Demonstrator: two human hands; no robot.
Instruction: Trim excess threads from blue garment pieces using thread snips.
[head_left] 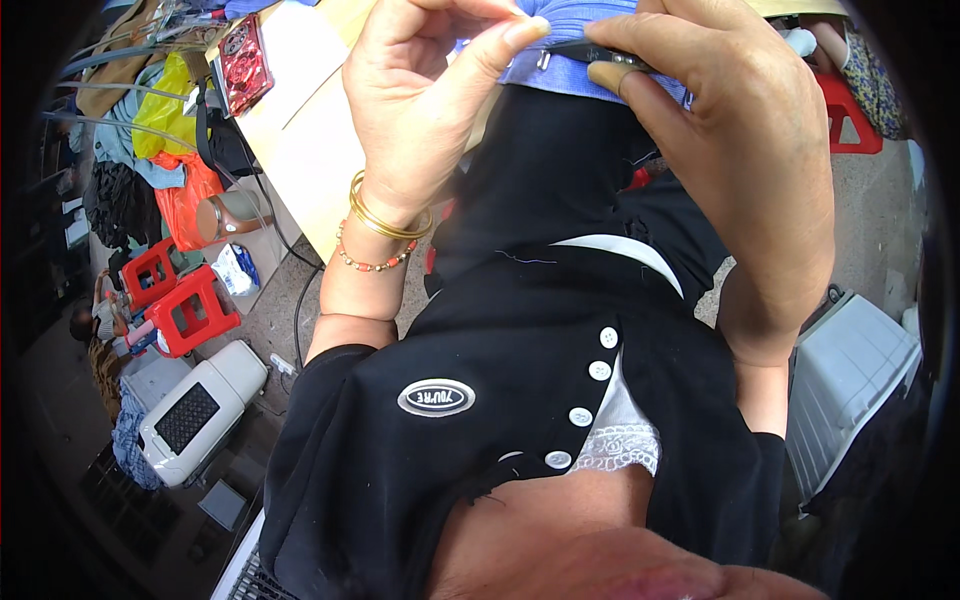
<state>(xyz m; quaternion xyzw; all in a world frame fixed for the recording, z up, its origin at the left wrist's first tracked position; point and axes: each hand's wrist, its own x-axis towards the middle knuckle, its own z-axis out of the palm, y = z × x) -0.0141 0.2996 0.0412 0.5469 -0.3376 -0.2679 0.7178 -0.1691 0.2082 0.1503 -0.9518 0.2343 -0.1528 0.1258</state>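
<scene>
Two hands show in the head view: the left hand (430, 90) brings thumb and finger together, its hold unclear; the right hand (730, 120) grips a small black tool (580, 50) at blue ribbed cloth (580, 80). An oval lettered badge (436, 397) marks the black shirt (350, 470).

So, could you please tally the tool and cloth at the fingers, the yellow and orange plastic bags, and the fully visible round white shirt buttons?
Black handheld tool: 1
Blue ribbed cloth: 1
Yellow plastic bag: 1
Orange plastic bag: 1
Round white buttons: 4
Total: 8
</scene>
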